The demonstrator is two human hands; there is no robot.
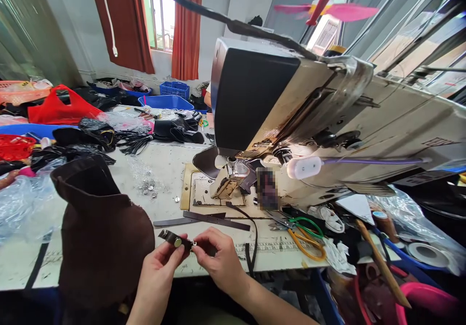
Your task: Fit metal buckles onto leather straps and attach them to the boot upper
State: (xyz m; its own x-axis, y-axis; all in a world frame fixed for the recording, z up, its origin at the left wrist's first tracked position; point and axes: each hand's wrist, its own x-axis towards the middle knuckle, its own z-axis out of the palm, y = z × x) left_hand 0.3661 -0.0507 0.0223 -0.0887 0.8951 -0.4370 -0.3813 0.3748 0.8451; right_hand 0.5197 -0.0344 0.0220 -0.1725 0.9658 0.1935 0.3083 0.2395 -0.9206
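My left hand (pixel 160 267) is closed on a short dark brown leather strap (pixel 167 236), which carries a round metal stud (pixel 177 242). Fingertips of my right hand (pixel 222 259) pinch a small shiny metal piece (pixel 194 243) at the strap's right end; its exact kind is too small to tell. Both hands are above the table's front edge. To their left lies a dark brown leather bag piece (pixel 105 237), hanging over the edge. Just beyond my fingers rest flat dark leather strips (pixel 216 221).
A sewing machine (pixel 255 92) overhangs the table (pixel 163 160) on the right, its bed ahead of my hands. Orange-handled scissors (pixel 307 247), green-handled snips (pixel 307 225) and a wooden-handled tool (pixel 382 262) lie right. Small metal parts (pixel 153 194) and a red bag (pixel 63 106) are left.
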